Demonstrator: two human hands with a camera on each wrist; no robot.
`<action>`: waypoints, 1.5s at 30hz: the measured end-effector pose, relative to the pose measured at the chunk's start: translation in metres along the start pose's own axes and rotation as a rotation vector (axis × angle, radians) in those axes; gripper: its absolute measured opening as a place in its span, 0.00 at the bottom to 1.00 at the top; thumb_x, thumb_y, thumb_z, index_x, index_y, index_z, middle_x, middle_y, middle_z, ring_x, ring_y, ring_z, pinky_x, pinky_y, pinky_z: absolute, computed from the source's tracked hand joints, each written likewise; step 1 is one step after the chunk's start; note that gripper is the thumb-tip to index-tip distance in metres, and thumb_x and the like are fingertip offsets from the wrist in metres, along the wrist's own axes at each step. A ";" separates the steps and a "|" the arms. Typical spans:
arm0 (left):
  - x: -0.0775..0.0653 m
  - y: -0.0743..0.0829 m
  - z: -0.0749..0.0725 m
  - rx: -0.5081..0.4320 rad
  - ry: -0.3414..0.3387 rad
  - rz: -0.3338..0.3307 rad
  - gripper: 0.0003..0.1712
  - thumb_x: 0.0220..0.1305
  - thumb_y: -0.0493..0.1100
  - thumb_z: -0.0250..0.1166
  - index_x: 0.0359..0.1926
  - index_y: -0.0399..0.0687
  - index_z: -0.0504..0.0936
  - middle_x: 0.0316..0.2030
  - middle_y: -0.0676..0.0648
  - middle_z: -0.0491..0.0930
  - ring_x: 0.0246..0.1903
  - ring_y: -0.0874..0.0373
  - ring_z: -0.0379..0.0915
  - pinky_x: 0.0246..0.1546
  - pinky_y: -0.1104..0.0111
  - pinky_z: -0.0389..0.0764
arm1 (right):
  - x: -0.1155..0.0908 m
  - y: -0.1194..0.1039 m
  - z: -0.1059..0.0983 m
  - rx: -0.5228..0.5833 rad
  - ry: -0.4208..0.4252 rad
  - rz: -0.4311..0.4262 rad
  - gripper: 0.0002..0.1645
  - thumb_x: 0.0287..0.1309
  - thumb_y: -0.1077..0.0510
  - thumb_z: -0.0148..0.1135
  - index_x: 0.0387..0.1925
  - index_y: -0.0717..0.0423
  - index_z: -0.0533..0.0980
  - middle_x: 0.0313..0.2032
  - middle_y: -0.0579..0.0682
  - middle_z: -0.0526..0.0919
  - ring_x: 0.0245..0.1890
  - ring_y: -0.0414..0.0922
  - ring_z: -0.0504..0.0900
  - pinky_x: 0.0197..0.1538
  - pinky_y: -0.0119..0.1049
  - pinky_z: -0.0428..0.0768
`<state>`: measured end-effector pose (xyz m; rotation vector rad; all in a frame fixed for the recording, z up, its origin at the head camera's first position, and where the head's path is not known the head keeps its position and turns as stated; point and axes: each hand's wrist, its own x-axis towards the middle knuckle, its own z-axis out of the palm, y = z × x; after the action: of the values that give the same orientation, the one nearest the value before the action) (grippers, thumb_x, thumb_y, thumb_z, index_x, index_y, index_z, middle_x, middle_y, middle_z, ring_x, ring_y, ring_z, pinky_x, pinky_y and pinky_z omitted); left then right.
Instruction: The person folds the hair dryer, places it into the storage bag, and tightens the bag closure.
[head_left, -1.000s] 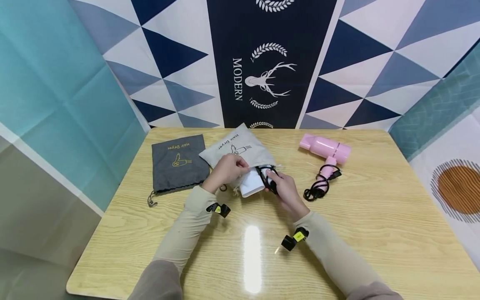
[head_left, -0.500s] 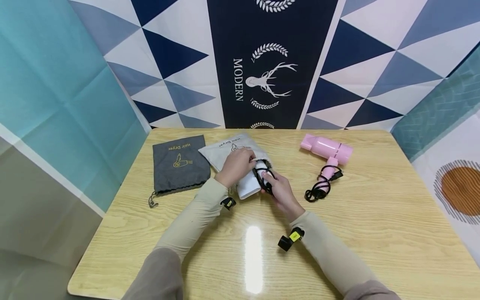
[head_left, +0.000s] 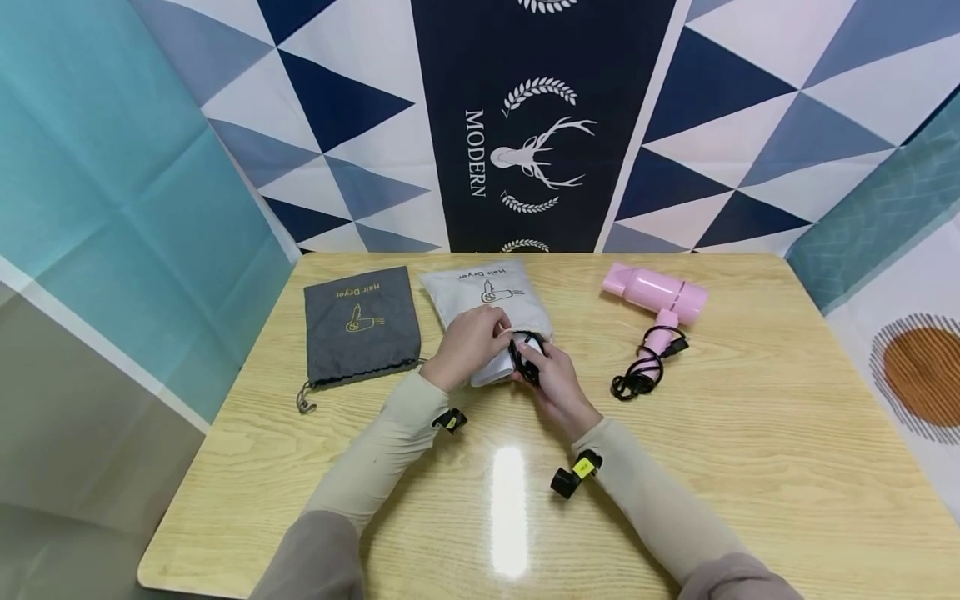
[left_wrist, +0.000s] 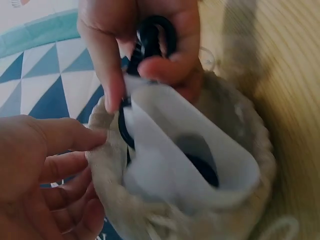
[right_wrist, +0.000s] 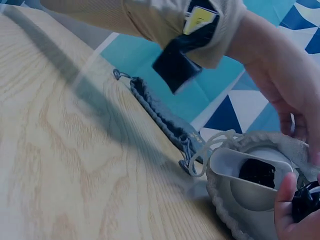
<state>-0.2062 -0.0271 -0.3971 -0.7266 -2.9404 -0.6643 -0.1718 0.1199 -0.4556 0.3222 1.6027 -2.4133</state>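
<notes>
A light grey drawstring bag (head_left: 495, 304) printed "Hair Dryer" lies at the table's back middle. A white hair dryer (head_left: 491, 372) is mostly inside it, its flat nozzle (left_wrist: 152, 140) showing in the bag's mouth. My left hand (head_left: 468, 346) holds the bag's rim (left_wrist: 107, 172) with its fingertips. My right hand (head_left: 558, 383) grips the dryer's handle end, wrapped in a looped black cord (head_left: 527, 365). The dryer's body is hidden by the cloth.
A dark grey drawstring bag (head_left: 362, 329) lies flat at the left. To the right rests a pink hair dryer (head_left: 656, 292) with a black cord (head_left: 637, 377) around its handle. Patterned cloth (head_left: 360, 125) hangs behind the wooden table (head_left: 735, 433).
The light grey bag has shifted right and come down over more of the white dryer, so less of its nozzle shows. My left hand has moved slightly right with the rim.
</notes>
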 end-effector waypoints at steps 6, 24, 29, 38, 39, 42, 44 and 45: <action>-0.005 -0.008 0.002 -0.069 0.009 -0.014 0.07 0.66 0.44 0.64 0.38 0.46 0.85 0.31 0.50 0.83 0.30 0.59 0.76 0.34 0.69 0.76 | 0.004 0.000 -0.001 0.003 0.002 0.002 0.22 0.70 0.61 0.52 0.57 0.73 0.64 0.43 0.53 0.72 0.27 0.39 0.76 0.32 0.27 0.80; -0.010 -0.017 0.004 -0.391 -0.123 -0.120 0.09 0.66 0.46 0.64 0.37 0.46 0.86 0.32 0.49 0.83 0.32 0.60 0.76 0.37 0.70 0.76 | 0.041 0.001 0.011 -0.459 0.086 -0.027 0.12 0.68 0.62 0.48 0.49 0.65 0.70 0.32 0.55 0.77 0.15 0.41 0.79 0.22 0.34 0.81; -0.012 -0.018 0.007 -0.428 -0.119 -0.161 0.10 0.67 0.47 0.63 0.38 0.46 0.85 0.33 0.49 0.83 0.32 0.60 0.76 0.35 0.70 0.76 | 0.021 -0.003 0.002 -0.713 0.026 -0.097 0.21 0.65 0.61 0.54 0.55 0.71 0.70 0.49 0.67 0.78 0.36 0.50 0.84 0.43 0.38 0.83; -0.015 -0.018 0.009 -0.422 -0.101 -0.161 0.08 0.67 0.45 0.63 0.38 0.46 0.85 0.32 0.49 0.83 0.32 0.60 0.76 0.37 0.69 0.76 | -0.012 -0.015 -0.015 -0.753 -0.018 -0.181 0.30 0.63 0.64 0.58 0.65 0.71 0.64 0.56 0.70 0.76 0.55 0.60 0.78 0.56 0.45 0.80; -0.015 -0.018 0.009 -0.425 -0.100 -0.166 0.08 0.67 0.45 0.63 0.38 0.47 0.85 0.32 0.50 0.83 0.32 0.60 0.76 0.36 0.69 0.76 | -0.013 -0.017 -0.016 -0.759 -0.018 -0.182 0.30 0.64 0.63 0.58 0.65 0.71 0.64 0.56 0.69 0.76 0.55 0.60 0.78 0.56 0.43 0.80; -0.016 -0.017 0.010 -0.431 -0.098 -0.175 0.08 0.67 0.45 0.63 0.38 0.47 0.85 0.32 0.50 0.82 0.31 0.60 0.76 0.36 0.69 0.76 | -0.014 -0.022 -0.022 -0.796 -0.001 -0.202 0.28 0.64 0.62 0.58 0.63 0.72 0.66 0.55 0.69 0.77 0.54 0.59 0.78 0.53 0.39 0.80; -0.017 -0.016 0.011 -0.433 -0.097 -0.175 0.08 0.67 0.45 0.63 0.38 0.47 0.85 0.32 0.50 0.82 0.31 0.60 0.75 0.36 0.69 0.76 | -0.013 -0.024 -0.026 -0.819 0.020 -0.218 0.25 0.64 0.61 0.59 0.60 0.70 0.70 0.52 0.67 0.79 0.51 0.57 0.79 0.48 0.34 0.80; -0.017 -0.016 0.011 -0.431 -0.097 -0.172 0.07 0.67 0.45 0.64 0.37 0.47 0.85 0.32 0.50 0.82 0.31 0.60 0.75 0.36 0.69 0.76 | -0.013 -0.024 -0.028 -0.830 0.030 -0.227 0.23 0.64 0.61 0.59 0.58 0.70 0.72 0.51 0.67 0.79 0.49 0.55 0.80 0.46 0.31 0.80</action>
<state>-0.1978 -0.0425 -0.4155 -0.5398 -2.9995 -1.3415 -0.1656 0.1557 -0.4411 0.0192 2.5641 -1.6413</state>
